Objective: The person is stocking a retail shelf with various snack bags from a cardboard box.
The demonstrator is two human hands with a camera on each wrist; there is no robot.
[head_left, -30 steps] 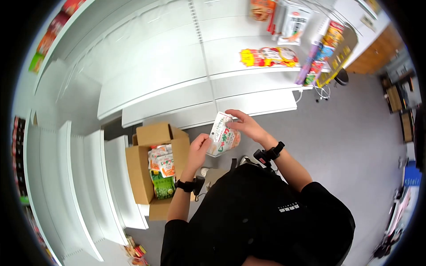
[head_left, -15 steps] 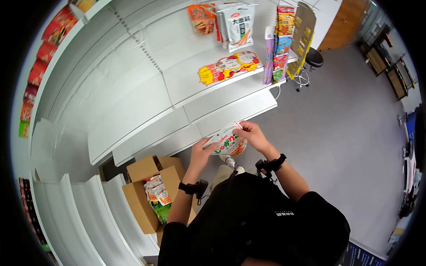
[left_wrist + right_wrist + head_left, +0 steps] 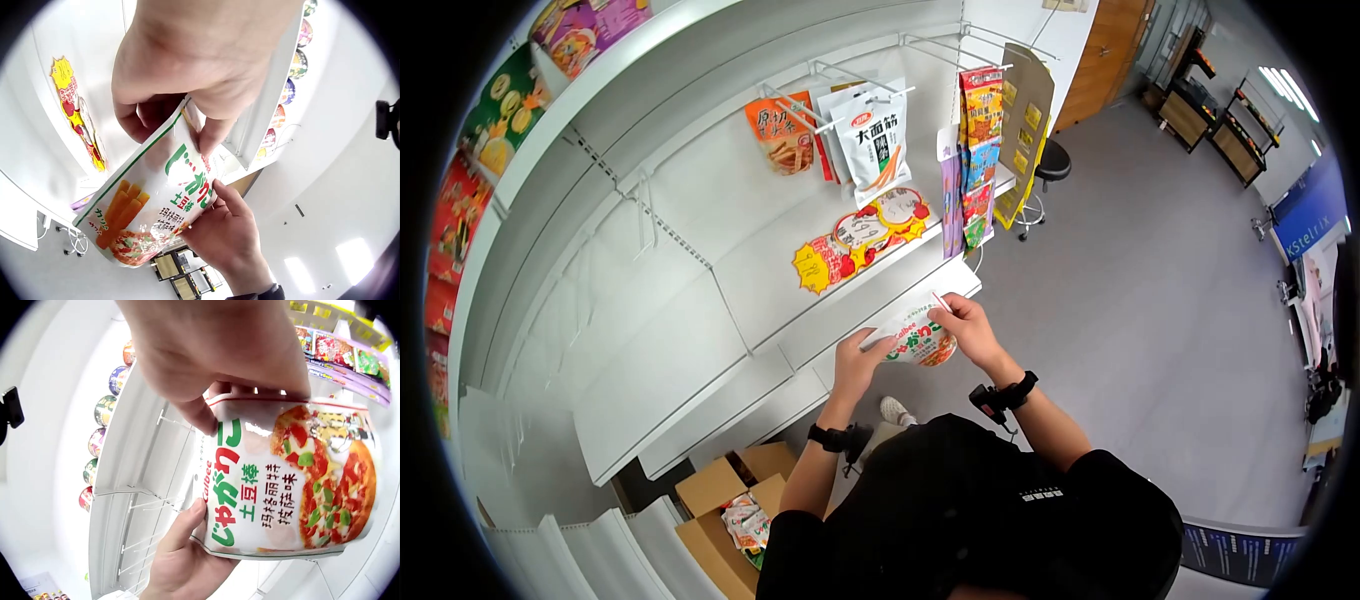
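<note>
Both hands hold one white snack bag point(image 3: 918, 339) with green and red lettering and a pizza picture, in front of the shelf edge. In the head view the left hand point(image 3: 857, 362) pinches its left side and the right hand point(image 3: 968, 328) pinches its upper right corner. The left wrist view shows the bag point(image 3: 156, 194) between the left hand point(image 3: 187, 69) and the right hand point(image 3: 228, 237). From the right wrist, the bag's printed front point(image 3: 281, 481) is seen broadside, the right hand point(image 3: 219, 356) at one edge, the left hand point(image 3: 187, 562) at the opposite one.
Bags point(image 3: 875, 145) hang from hooks above a shelf with yellow-red price signs point(image 3: 860, 238). Strips of small packets point(image 3: 980, 150) hang at the shelf's right end, by a black stool point(image 3: 1053, 160). A cardboard box point(image 3: 712, 488) of snack bags stands low at the left.
The head view has swung up and right, bringing the hanging bags nearer the middle and the box lower. The snack bag has turned from upright to nearly level, and both hands keep hold of it.
</note>
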